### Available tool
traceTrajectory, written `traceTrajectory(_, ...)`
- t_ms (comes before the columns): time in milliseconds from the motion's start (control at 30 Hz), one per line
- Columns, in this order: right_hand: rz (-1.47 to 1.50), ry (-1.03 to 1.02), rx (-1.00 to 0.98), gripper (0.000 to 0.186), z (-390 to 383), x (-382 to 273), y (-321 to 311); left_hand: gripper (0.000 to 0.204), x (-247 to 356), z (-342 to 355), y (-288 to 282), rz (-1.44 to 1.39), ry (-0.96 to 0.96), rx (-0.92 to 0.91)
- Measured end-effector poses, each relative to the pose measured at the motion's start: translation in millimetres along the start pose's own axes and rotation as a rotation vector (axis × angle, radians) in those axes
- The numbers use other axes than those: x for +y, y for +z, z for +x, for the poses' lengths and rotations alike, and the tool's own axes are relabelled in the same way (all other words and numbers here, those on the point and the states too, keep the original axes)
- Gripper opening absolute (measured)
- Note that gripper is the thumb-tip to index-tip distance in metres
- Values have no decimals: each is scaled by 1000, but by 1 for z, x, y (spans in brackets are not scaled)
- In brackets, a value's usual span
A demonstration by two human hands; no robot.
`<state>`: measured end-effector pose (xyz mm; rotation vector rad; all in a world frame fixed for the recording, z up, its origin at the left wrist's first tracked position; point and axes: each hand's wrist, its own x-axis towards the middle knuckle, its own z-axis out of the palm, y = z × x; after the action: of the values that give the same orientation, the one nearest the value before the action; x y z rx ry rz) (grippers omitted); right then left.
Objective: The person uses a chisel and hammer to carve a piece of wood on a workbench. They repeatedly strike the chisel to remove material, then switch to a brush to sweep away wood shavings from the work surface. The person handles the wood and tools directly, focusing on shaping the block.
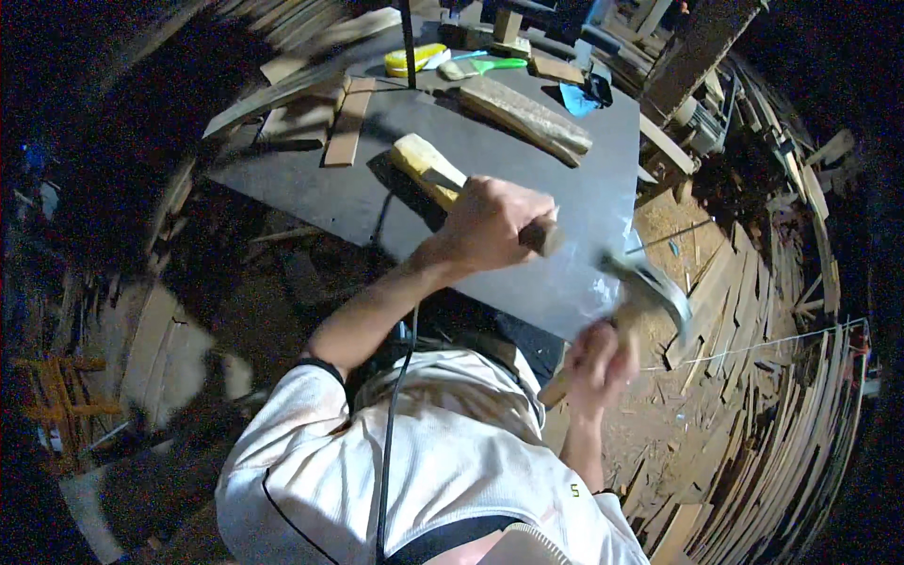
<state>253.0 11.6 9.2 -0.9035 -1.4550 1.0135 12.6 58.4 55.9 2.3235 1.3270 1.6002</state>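
My left hand (494, 221) is closed in a fist around the wooden handle of what looks like a chisel. The butt of the handle (541, 235) sticks out on the right side of the fist. Beyond the hand, a grey blade-like part (443, 179) meets a pale yellowish piece of wood (414, 155) lying on the grey table (527, 179). My right hand (603, 363), blurred by motion, grips a hammer by its wooden handle. The curved metal head of the hammer (669, 297) is raised off the table's right edge, apart from the chisel handle.
Across the table lie a rough wood billet (527, 118), a flat reddish-brown strip (350, 122), a green-handled brush (485, 68) and a yellow object (414, 60). A dark cable (400, 395) hangs down in front of me. Long boards (753, 424) and sawdust cover the floor at right.
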Motion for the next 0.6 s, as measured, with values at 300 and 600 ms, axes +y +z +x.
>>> traceTrajectory(300, 396, -148, 79, 30, -18, 5, 8, 19, -11, -10, 0, 148, -9, 12)
traceTrajectory(600, 514, 15, 329, 17, -8, 10, 50, 13, -28, -7, -15, 202, -8, -39)
